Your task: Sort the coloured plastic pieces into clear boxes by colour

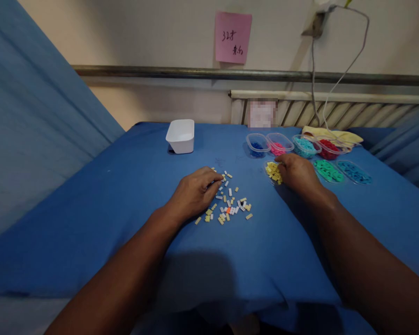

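- On the far wall, in the head view, a pink note (233,37) bears handwriting: "32" and one character above, with a second line hard to make out.
- Below it to the right, a paper (261,114) against the radiator (335,112) is pixelated, so nothing on it can be read.
- At the middle of the blue worktop (125,209), small loose pieces (230,191), mostly white and pale yellow with one orange piece (228,211), lie scattered between the two hands, nearer the left.
- Left hand (198,188): palm down at the left edge of the scatter, fingers bent, thumb and forefinger close together; whether they pinch a piece cannot be told. It covers part of the scatter.
- Right hand (296,173): curled at the right side of a tub of yellow pieces (273,171), hiding part of them; its grasp cannot be made out.
- Far right, more clear tubs hold dark blue, pink, light blue and red pieces; nearer, two more hold green and blue ones.
- Far left stands a white bin (181,145).
- Behind the red pieces (328,148), a yellow cloth (354,137) is partly hidden.
- Both forearms are cut off by the near edge.
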### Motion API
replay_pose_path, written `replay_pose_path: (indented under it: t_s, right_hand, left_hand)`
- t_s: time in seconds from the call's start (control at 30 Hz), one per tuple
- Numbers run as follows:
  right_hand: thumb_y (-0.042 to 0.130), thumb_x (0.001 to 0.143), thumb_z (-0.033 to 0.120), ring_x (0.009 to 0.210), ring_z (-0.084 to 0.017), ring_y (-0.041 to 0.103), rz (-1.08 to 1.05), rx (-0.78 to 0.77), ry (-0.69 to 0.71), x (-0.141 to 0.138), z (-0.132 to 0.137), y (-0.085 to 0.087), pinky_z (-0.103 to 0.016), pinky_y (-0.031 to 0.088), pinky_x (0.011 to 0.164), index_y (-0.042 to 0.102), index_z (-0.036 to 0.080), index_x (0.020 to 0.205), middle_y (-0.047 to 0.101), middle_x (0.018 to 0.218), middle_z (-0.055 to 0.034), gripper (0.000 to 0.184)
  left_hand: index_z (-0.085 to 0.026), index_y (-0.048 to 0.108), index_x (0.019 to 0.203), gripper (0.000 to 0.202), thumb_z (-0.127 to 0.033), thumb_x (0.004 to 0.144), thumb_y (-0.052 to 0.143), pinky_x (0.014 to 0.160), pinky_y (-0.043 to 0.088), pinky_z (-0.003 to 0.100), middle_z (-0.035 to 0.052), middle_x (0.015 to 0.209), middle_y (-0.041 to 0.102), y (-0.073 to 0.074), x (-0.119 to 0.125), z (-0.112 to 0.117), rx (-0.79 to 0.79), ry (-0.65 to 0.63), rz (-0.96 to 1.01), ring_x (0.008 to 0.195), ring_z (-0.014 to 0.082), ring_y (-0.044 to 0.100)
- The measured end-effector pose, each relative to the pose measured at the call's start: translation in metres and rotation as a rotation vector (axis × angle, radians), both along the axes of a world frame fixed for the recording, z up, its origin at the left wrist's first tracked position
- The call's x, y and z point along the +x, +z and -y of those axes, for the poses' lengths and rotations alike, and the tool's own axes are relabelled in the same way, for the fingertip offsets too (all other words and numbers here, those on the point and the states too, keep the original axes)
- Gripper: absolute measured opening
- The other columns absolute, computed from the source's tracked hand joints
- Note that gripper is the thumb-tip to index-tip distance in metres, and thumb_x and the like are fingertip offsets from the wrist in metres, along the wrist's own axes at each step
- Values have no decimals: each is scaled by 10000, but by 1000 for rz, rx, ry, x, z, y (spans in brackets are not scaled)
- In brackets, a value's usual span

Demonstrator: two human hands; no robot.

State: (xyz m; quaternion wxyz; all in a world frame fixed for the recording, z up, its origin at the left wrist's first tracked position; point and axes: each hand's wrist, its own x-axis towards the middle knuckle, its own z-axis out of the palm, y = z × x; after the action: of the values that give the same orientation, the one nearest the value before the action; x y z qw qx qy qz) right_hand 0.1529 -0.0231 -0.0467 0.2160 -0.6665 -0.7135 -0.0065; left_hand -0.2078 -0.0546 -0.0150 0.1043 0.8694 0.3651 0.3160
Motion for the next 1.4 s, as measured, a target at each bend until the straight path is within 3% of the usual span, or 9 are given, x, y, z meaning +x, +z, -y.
replay_pose_path:
  t_s: [0.13,0.37,0.47,0.57,0.67,0.77,1.0,1.2,1.4]
  right_hand:
    - [578,986,218,1213,-361,753,49,-13,24,1,5,2,-492,572,1068,805,187,1318,808,1325,-170,404]
    - [575,1001,254,1146,-382,780,113,-30,40,-7,20,9,-471,590,974,808,174,1364,822,1305,-189,439]
    - [550,1012,236,1096,-384,793,124,-56,45,-10,24,6,-461,585,931,811,181,1384,833,1278,-194,457]
    - [558,993,195,1112,-398,791,130,-87,61,-10,25,1,-477,589,941,811,188,1396,833,1288,-189,476]
    - [568,962,158,1176,-409,778,148,-73,122,-7,26,-2,-511,600,992,803,192,1405,809,1363,-176,502]
    - [542,988,178,1226,-400,763,174,18,177,-9,30,1,-533,602,1031,807,180,1371,789,1403,-175,466]
    - [525,1081,270,1143,-366,778,103,161,329,-45,45,17,-486,611,994,821,148,1284,827,1267,-184,379]
    - [542,1104,262,1030,-316,790,-23,132,658,-80,61,10,-448,611,918,837,175,1167,841,1164,-138,314]
    - [621,1125,355,1061,-260,738,-88,26,1031,-115,92,17,-406,583,943,798,203,1250,805,1146,-109,265]
  left_hand:
    - [-209,787,1154,208,-274,1082,603,963,597,396,79,1125,799,6,-8,-4,17,35,13,1049,220,755]
    - [-217,824,1118,246,-327,1018,628,959,588,404,80,1090,809,19,-33,-12,-45,312,33,1022,256,746]
    - [-216,825,1043,255,-373,1001,629,821,573,352,63,998,814,25,-47,-13,-216,305,-31,906,240,733]
    - [-203,816,990,282,-440,966,665,683,512,303,42,890,799,31,-59,-9,-479,219,-138,780,209,700]
    - [-199,804,965,253,-422,875,726,648,477,282,30,862,787,36,-65,-4,-694,150,-222,756,199,689]
    - [-193,790,997,292,-428,826,757,671,480,286,27,873,778,40,-66,5,-802,120,-215,778,201,689]
    - [-218,794,1166,357,-451,907,713,694,443,313,28,968,788,55,-58,37,-731,197,-452,811,213,693]
    - [-228,778,1023,182,-313,932,645,712,419,321,21,950,782,55,-48,60,-659,175,-492,808,201,675]
    - [-214,769,1141,234,-315,976,638,728,420,329,54,1008,791,48,-39,72,-556,215,-476,837,217,677]
